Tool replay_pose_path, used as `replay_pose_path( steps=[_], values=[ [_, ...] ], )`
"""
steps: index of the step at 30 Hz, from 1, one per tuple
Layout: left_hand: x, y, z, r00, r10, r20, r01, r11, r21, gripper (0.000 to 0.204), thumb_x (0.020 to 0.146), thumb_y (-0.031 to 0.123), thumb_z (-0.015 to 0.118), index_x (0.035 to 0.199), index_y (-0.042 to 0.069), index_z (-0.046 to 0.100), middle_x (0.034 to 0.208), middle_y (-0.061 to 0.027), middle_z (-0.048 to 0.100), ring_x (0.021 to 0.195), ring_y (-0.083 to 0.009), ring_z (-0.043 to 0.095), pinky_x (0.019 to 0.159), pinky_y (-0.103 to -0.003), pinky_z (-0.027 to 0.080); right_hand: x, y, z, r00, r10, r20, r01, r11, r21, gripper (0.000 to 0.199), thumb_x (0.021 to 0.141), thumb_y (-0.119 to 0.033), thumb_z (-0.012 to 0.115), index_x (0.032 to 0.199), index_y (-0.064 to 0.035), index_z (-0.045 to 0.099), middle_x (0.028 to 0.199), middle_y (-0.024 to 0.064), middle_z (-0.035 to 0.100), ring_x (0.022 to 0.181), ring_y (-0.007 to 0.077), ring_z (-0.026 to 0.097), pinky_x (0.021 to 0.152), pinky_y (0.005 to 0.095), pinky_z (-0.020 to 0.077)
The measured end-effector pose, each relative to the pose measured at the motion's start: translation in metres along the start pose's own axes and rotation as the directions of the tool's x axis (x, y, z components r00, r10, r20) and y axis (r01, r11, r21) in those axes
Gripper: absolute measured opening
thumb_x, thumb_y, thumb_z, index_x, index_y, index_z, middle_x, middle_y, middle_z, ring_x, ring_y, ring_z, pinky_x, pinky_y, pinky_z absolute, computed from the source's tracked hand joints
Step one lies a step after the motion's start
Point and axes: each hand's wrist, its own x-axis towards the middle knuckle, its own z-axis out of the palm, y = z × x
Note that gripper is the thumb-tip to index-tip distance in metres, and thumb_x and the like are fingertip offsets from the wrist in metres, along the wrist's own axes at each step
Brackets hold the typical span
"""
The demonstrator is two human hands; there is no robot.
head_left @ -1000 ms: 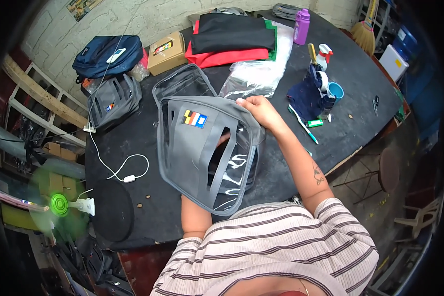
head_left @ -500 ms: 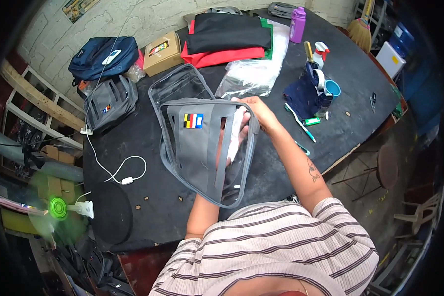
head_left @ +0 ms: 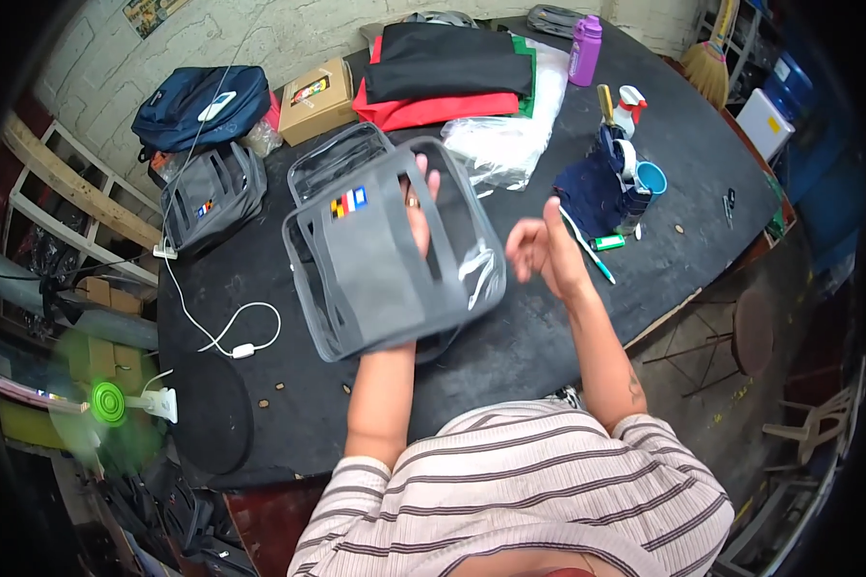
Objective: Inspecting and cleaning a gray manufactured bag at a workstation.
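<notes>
A grey backpack (head_left: 370, 279) with clear plastic windows and a small patch of colourful flags is raised over the black table, its outline slightly blurred. My left hand (head_left: 420, 207) is inside or behind it, bearing it from beneath; its outstretched fingers, one with a ring, show through a slot-shaped window. The bag's lower part covers my left wrist. Just right of the bag, apart from it, my right hand (head_left: 547, 252) is open with the thumb up and nothing in it. A clear grey-edged flap or pouch (head_left: 342, 163) lies beyond the bag's far edge.
A similar grey bag (head_left: 212, 197) and a navy backpack (head_left: 202, 111) lie at the left, near a cardboard box (head_left: 316, 101), folded fabric (head_left: 447, 65) and plastic sheeting (head_left: 496, 149). A toothbrush (head_left: 587, 240), blue cup (head_left: 650, 177) and spray bottle (head_left: 628, 109) stand right. A fan (head_left: 108, 404) spins left.
My right hand has let go of the bag's upper right edge and drawn away to the right. The bag has tilted flatter and shifted slightly left, and my left hand has reached farther up.
</notes>
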Motion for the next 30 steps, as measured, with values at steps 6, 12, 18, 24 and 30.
replay_pose_path(
  steps=[6, 12, 18, 24, 30],
  values=[
    [0.027, 0.004, -0.142, 0.934, -0.317, 0.163, 0.271, 0.929, 0.254, 0.051, 0.095, 0.041, 0.039, 0.131, 0.005, 0.044, 0.128, -0.0156, 0.05, 0.118, -0.0343, 0.047, 0.102, -0.05, 0.038, 0.017, -0.001, 0.035, 0.987, -0.157, 0.01, 0.137, 0.884, 0.447, 0.046, 0.089, -0.015, 0.052, 0.132, -0.0008, 0.042, 0.113, 0.0094, 0.06, 0.083, 0.0135, 0.057, 0.079, 0.0303, 0.0492],
    [-0.06, 0.079, -0.107, 0.927, -0.371, -0.053, 0.333, 0.88, -0.339, 0.044, 0.091, 0.02, 0.04, 0.121, -0.011, 0.048, 0.123, -0.0277, 0.053, 0.115, -0.0335, 0.052, 0.098, -0.046, 0.042, 0.021, -0.007, -0.021, 0.959, -0.253, -0.131, 0.285, 0.845, 0.453, 0.063, 0.082, 0.002, 0.054, 0.14, -0.0039, 0.029, 0.129, 0.0261, 0.048, 0.098, 0.0271, 0.061, 0.086, 0.0349, 0.0495],
    [-0.071, 0.111, -0.005, 0.991, -0.017, -0.134, 0.121, 0.558, 0.821, 0.077, 0.083, 0.005, 0.066, 0.145, 0.006, 0.02, 0.092, -0.0068, 0.055, 0.088, -0.0165, 0.059, 0.075, -0.036, 0.055, 0.023, -0.008, 0.007, 0.907, -0.419, -0.026, 0.399, 0.841, 0.365, 0.076, 0.08, 0.003, 0.061, 0.144, -0.0132, 0.024, 0.14, 0.0143, 0.037, 0.115, 0.0281, 0.051, 0.09, 0.0427, 0.0471],
    [-0.052, 0.129, -0.012, 0.997, 0.05, -0.051, 0.016, 0.544, 0.839, 0.054, 0.086, 0.006, 0.064, 0.132, -0.005, 0.039, 0.09, -0.0119, 0.064, 0.09, -0.0239, 0.066, 0.074, -0.036, 0.058, 0.012, -0.057, 0.027, 0.841, -0.541, 0.006, 0.527, 0.822, 0.218, 0.068, 0.085, 0.001, 0.057, 0.143, -0.0104, 0.024, 0.14, 0.0207, 0.036, 0.115, 0.0313, 0.052, 0.093, 0.0419, 0.0466],
    [-0.03, 0.097, -0.128, 0.959, -0.043, -0.281, 0.169, 0.88, 0.444, 0.022, 0.088, 0.012, 0.063, 0.108, 0.005, 0.061, 0.095, -0.0098, 0.068, 0.096, -0.0237, 0.065, 0.085, -0.038, 0.054, 0.041, 0.024, -0.024, 0.92, -0.187, -0.345, 0.28, 0.929, 0.241, 0.042, 0.085, -0.002, 0.062, 0.121, -0.0054, 0.041, 0.102, 0.0132, 0.061, 0.094, 0.0282, 0.063, 0.083, 0.0422, 0.0522]
  ],
)
